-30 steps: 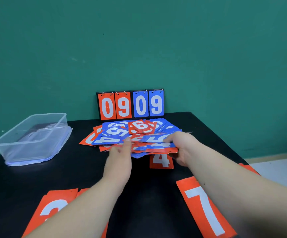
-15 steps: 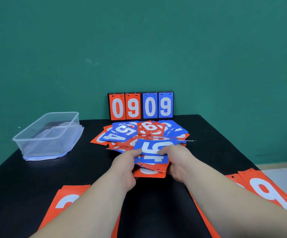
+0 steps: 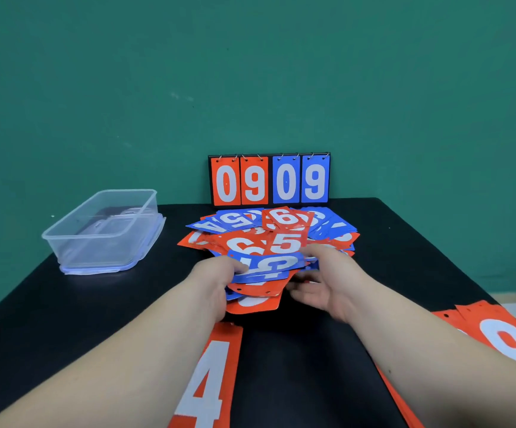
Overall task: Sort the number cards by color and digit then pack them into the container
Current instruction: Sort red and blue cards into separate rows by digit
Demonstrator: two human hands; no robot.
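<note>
A loose heap of red and blue number cards [image 3: 281,230] lies in the middle of the black table [image 3: 405,248]. At its near edge my left hand [image 3: 213,285] grips a small bundle of cards [image 3: 263,273], thumb on the blue 5 on top, with red cards below. My right hand [image 3: 321,279] holds the bundle's right side, thumb above and fingers curled under; it is blurred. A red 4 card [image 3: 210,375] lies close to me between my forearms. Red cards topped by a 9 [image 3: 503,338] lie at the near right. The clear plastic container [image 3: 105,230] stands at the far left.
A flip scoreboard [image 3: 269,180] reading 0 9 0 9 stands against the green wall behind the heap. The container sits on its lid [image 3: 145,257]. More red cards show under my right forearm [image 3: 395,396]. The table's right edge runs near the 9 cards.
Both hands have drawn a bundle of cards out of the heap toward me. A red 5 now shows on the heap.
</note>
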